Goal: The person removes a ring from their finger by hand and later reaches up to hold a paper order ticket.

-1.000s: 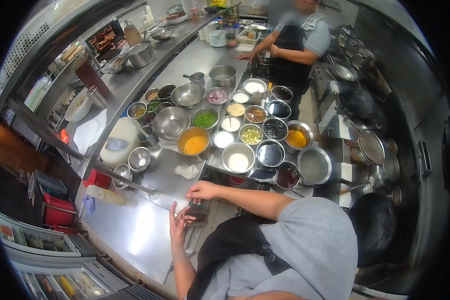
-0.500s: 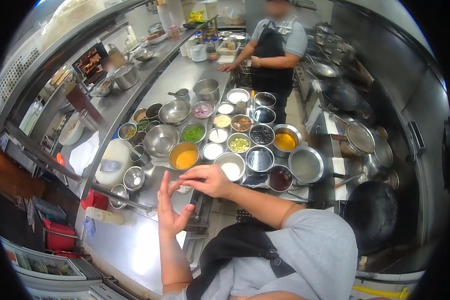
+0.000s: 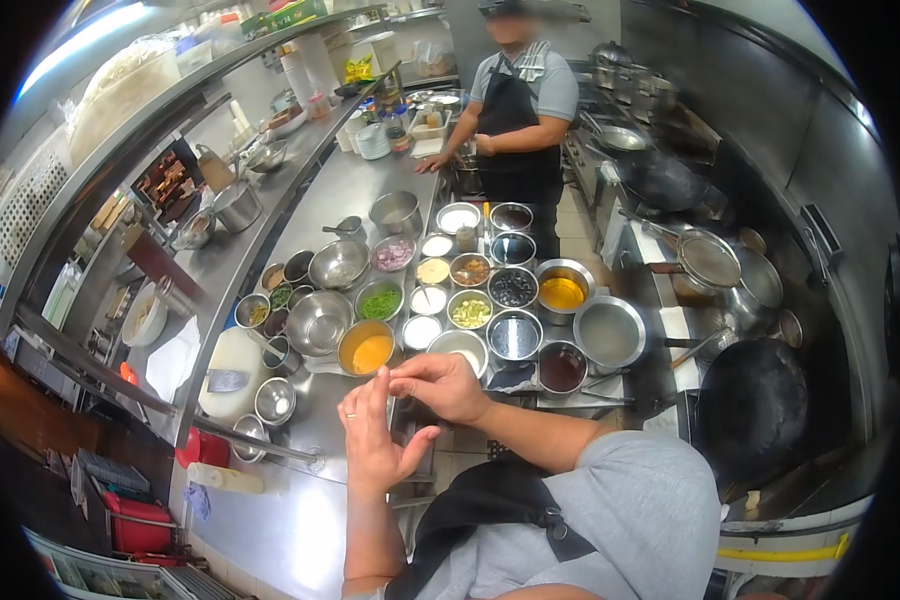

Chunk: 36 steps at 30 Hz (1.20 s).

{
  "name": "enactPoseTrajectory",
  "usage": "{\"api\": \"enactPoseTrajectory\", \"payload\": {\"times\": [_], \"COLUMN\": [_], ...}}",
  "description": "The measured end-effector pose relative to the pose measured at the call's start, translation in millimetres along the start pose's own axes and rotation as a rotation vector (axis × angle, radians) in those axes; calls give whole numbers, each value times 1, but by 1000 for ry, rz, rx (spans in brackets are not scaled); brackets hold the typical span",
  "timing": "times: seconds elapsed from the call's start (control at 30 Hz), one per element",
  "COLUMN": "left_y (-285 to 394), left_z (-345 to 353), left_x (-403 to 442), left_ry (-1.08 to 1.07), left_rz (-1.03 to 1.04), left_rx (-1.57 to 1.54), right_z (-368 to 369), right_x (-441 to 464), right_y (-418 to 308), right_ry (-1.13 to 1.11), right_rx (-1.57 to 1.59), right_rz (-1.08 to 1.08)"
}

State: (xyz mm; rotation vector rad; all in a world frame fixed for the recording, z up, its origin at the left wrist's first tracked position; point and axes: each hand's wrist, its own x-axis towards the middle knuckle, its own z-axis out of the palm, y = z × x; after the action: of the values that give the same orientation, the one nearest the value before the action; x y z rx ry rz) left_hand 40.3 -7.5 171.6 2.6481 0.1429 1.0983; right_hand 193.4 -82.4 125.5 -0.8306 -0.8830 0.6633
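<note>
My left hand [image 3: 378,435] is raised in front of me, fingers stretched upward and thumb apart; a ring shows on one finger. My right hand [image 3: 448,388] comes across from the right, its fingers pinched together against the left hand's fingertips. Whether anything small sits in that pinch is not visible. Just beyond the hands stands a metal bowl of orange-yellow liquid [image 3: 372,349]. A bowl of white contents [image 3: 458,350] is partly behind my right hand. Chopped greens [image 3: 379,300] and a wide steel bowl [image 3: 319,323] lie farther off.
A co-worker in a dark apron [image 3: 518,110] stands across the counter, one hand resting on it. Several ingredient containers fill the middle, including a dark red liquid [image 3: 563,367]. On the right are a wok [image 3: 753,410] and a strainer [image 3: 710,258]. A shelf rail [image 3: 90,360] runs along the left.
The view has shifted, and both hands appear slightly lower and farther right in it. My right hand's pinch now meets the left fingertips more closely. The co-worker keeps nearly the same pose.
</note>
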Motion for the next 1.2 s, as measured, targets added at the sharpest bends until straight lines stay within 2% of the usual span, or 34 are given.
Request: {"api": "enactPoseTrajectory", "payload": {"times": [0.03, 0.07, 0.13, 0.2, 0.27, 0.4, 0.47, 0.53, 0.63, 0.67, 0.73, 0.77, 0.8, 0.83, 0.87, 0.93, 0.97, 1.0, 1.07, 1.13, 1.2], "left_y": [-2, -6, -10, -15, -18, -13, -12, -12, -17, -18, -20, -19, -17, -17, -17, -22, -30, -37, -33, -45, -37], "left_z": [0, 2, 3, 3, 2, 2, 3, 3, 1, -1, -6, -9, -7, -5, -4, -1, -3, 0, -3, 20, 19], "left_x": [-2, -4, -9, -12, -17, -20, -24, -27, -36, -40, -49, -53, -57, -60, -65, -76, -85, -95, -119, -181, -203], "left_ry": [14, 11, 34, 36, 45, 49, 72, 96, 176, 181, 121, 108, 110, 127, 156, 151, 56, 8, -229, -505, -953], "left_rz": [15, 22, 88, 110, 184, 200, 172, 153, 35, 21, -66, -68, -84, -65, -57, -142, -278, -335, -566, -740, -1012], "left_rx": [-45, -52, -156, -175, -238, -378, -361, -336, -196, -196, -209, -207, -204, -278, -336, -413, -253, -171, 72, 69, -199], "right_z": [-4, -8, -17, -23, -21, -8, 0, 9, 12, 10, 5, 9, 10, 12, 15, 17, 28, 11, 23, 27, 18], "right_x": [2, 4, 7, 8, 7, 3, -3, -5, -2, 0, 4, 7, 9, 12, 16, 15, 3, -17, -43, -57, -62], "right_y": [-2, -3, -1, 2, -1, 5, 14, 11, -17, -28, -42, -43, -35, -24, -9, 29, 82, 113, 123, 127, 131], "right_ry": [-54, -45, -189, -261, -334, -382, -446, -408, -446, -449, -510, -397, -306, -326, -367, -692, -1017, -1207, -1438, -1651, -1693], "right_rx": [171, 168, 438, 460, 622, 745, 967, 1018, 469, 469, -26, -146, -135, -269, -395, -472, -472, -542, -684, -851, -795], "right_rz": [127, 122, 316, 345, 507, 610, 691, 693, 658, 672, 497, 365, 275, 204, 131, 236, 268, 266, 381, 377, 454]}}
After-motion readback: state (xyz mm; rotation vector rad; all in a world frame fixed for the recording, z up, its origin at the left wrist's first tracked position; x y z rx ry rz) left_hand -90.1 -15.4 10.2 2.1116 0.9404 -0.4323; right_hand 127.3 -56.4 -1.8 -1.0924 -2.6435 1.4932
